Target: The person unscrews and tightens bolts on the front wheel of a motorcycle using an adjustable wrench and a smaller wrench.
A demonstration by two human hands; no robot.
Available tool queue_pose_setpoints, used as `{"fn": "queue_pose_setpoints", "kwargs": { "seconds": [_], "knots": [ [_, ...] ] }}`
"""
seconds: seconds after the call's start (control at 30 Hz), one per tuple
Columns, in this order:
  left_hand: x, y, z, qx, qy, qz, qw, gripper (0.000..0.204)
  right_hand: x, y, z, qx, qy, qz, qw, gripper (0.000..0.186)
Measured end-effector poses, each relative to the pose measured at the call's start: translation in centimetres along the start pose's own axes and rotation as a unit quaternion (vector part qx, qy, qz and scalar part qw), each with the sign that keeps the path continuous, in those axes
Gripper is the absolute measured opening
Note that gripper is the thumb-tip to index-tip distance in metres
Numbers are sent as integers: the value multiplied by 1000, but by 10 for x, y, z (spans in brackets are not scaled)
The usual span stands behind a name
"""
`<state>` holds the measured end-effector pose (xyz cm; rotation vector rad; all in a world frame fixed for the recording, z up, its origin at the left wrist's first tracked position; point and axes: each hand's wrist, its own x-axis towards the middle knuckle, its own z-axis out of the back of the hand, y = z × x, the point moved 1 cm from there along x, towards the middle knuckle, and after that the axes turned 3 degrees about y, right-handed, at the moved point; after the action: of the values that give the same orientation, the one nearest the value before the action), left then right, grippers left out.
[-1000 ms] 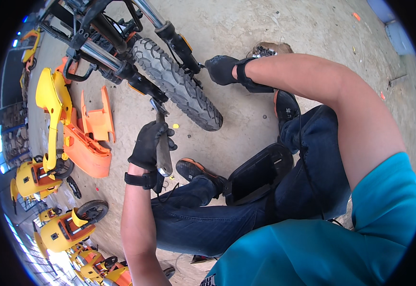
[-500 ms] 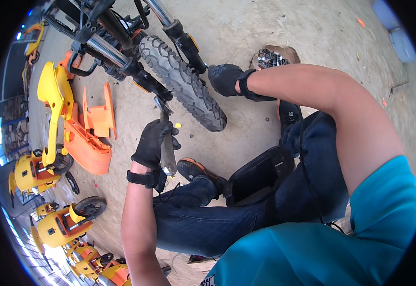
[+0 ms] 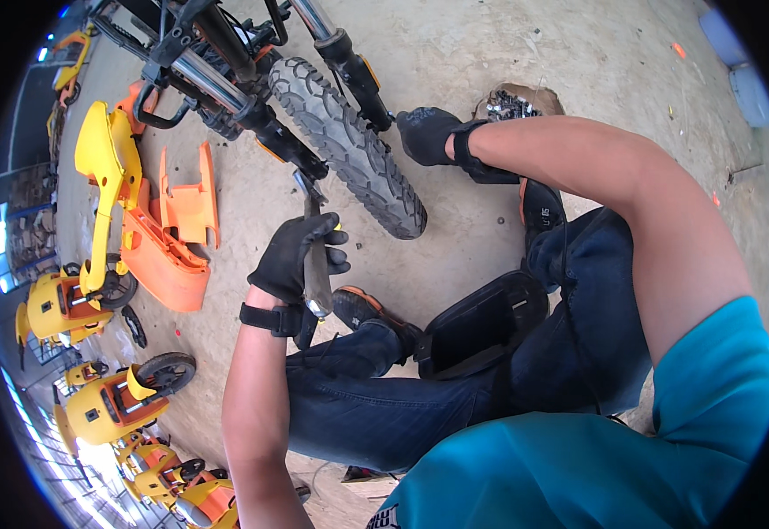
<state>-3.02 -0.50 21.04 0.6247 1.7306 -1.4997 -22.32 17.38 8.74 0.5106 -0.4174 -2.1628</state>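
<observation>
My left hand (image 3: 289, 260), in a black glove, grips the grey handle of a wrench (image 3: 316, 278). The wrench's metal head lies at the lower end of the left fork leg (image 3: 277, 145), by the wheel axle; its exact seating is too small to make out. Between the fork legs stands a knobbly black tyre (image 3: 349, 150). On the tyre's other side, my gloved right hand (image 3: 425, 137) is closed at the bottom of the right fork leg (image 3: 355, 78). Whatever its fingers hold there is hidden by the hand.
A black open tray (image 3: 462, 346) lies between my feet. Beyond my right forearm sits a container of small metal parts (image 3: 510, 106). Yellow panels (image 3: 102, 150) and orange panels (image 3: 168, 273) lie at left, with several yellow bikes (image 3: 107, 407) nearer. Pale blue containers (image 3: 750, 93) stand far right.
The whole view has shifted slightly. Both hands keep their places at the fork ends, and the fingers of my left hand spread a little more around the wrench handle.
</observation>
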Motion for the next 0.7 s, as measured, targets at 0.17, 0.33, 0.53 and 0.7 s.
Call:
{"fn": "queue_pose_setpoints", "kwargs": {
  "seconds": [0.17, 0.33, 0.53, 0.7],
  "knots": [
    [2, 4, 6, -6, 26, 28, 999, 30, 2, 5, 8, -6, 14, -11, 1000, 23],
    [-11, 2, -6, -3, 22, 7, 1000, 28, 1, 0, 1, 1, -7, -26, 1000, 23],
    [-8, 10, -3, -47, 18, 15, 999, 22, 9, -1, 7, -54, 29, 17, 998, 20],
    [-8, 16, -9, -31, -3, 2, 1000, 19, 15, 0, 10, -92, 56, 45, 993, 20]
  ]
}}
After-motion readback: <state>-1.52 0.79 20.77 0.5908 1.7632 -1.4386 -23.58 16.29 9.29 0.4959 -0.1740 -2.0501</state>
